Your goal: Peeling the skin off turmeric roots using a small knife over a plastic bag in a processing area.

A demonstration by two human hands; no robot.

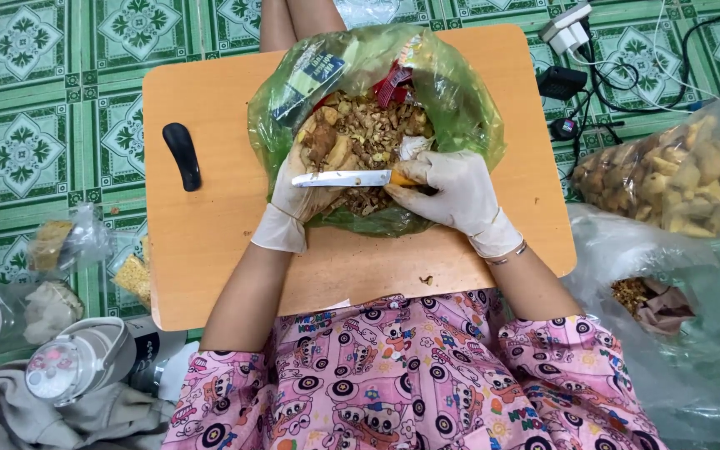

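Note:
Both my hands wear pale latex gloves. My right hand (453, 193) grips the orange handle of a small knife (342, 178), its blade pointing left. My left hand (303, 198) holds a knobby brown root piece (324, 147) against the blade, over an open green plastic bag (452, 92). The bag is full of brown peelings and scraps (372, 125), with some red and blue wrappers inside. It all rests on a small orange lap table (210, 225).
A black knife sheath (182, 155) lies on the table's left. A clear bag of peeled root chunks (668, 179) sits at right, with more plastic bags below it. Chargers and cables (577, 50) lie top right. Bottles (72, 360) and small bags are at left on the green tiled floor.

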